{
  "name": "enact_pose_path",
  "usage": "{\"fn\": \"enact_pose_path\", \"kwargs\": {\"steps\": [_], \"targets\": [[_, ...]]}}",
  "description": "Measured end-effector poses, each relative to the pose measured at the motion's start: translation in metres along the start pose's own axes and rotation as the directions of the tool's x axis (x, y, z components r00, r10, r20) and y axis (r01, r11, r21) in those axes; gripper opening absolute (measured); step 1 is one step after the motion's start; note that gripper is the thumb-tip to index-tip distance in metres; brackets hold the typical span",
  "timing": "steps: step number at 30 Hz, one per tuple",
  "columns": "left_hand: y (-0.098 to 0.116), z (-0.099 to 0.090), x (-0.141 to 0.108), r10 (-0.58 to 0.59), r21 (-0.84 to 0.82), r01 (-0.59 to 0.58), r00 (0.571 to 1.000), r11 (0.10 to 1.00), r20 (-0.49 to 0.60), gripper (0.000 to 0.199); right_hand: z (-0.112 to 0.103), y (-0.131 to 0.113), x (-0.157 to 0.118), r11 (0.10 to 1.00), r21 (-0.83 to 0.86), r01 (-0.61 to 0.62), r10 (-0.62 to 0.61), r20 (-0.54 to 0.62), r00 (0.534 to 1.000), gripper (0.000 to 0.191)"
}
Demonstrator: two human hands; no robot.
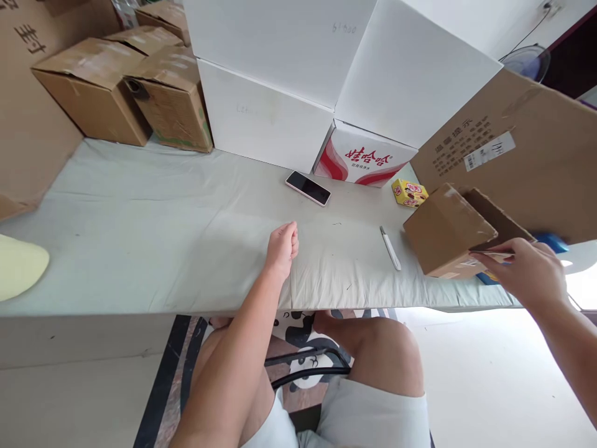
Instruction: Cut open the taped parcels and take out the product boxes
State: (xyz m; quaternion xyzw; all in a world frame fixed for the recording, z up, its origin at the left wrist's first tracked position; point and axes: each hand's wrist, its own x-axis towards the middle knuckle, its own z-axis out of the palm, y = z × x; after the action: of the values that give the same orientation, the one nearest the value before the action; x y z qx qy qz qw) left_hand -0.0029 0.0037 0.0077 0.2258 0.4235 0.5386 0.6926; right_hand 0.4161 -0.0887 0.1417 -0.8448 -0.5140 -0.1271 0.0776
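My right hand (532, 270) is at the right end of the table, its thumb and fingers pinched on a flap of an open brown cardboard box (450, 227). The box stands tilted, its opening toward the right. My left hand (282, 247) is closed in a fist above the middle of the cloth; nothing shows in it. A phone (308, 188) with a dark screen lies beyond my left hand. Between the hands lies a white pen-like tool (390, 249). A small yellow box (409, 193) sits just behind the cardboard box.
Large white boxes (270, 121) and a red and white carton (361, 155) line the back of the cloth-covered table (140, 249). Brown boxes (100, 81) stand back left. A large cardboard sheet (527, 149) rises at right. Something blue (553, 241) lies by my right hand.
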Motion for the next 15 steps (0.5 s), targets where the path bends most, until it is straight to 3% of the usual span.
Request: {"fn": "enact_pose_path", "kwargs": {"steps": [3, 7, 11, 13, 15], "targets": [[-0.002, 0.003, 0.002, -0.009, 0.009, 0.009, 1.0, 1.0, 0.002, 0.033, 0.013, 0.028, 0.014, 0.996, -0.05, -0.073, 0.075, 0.032, 0.997, 0.03], [-0.009, 0.009, 0.009, -0.013, 0.031, 0.014, 1.0, 0.999, -0.01, 0.033, 0.037, 0.044, 0.039, 0.999, -0.019, 0.04, -0.04, 0.049, 0.998, 0.026], [-0.017, 0.012, 0.018, -0.009, 0.057, 0.01, 1.0, 0.998, -0.022, 0.034, 0.059, 0.044, 0.07, 0.991, -0.057, 0.117, -0.113, 0.075, 0.991, 0.023], [-0.021, 0.012, 0.023, -0.007, 0.073, 0.009, 0.999, 0.997, -0.034, 0.035, 0.067, 0.038, 0.087, 0.988, -0.131, 0.08, -0.08, 0.009, 0.997, 0.021], [-0.025, 0.01, 0.029, -0.001, 0.091, 0.007, 0.998, 0.996, -0.059, 0.036, 0.073, 0.028, 0.102, 0.977, -0.215, -0.013, 0.003, -0.046, 0.999, 0.034]]}}
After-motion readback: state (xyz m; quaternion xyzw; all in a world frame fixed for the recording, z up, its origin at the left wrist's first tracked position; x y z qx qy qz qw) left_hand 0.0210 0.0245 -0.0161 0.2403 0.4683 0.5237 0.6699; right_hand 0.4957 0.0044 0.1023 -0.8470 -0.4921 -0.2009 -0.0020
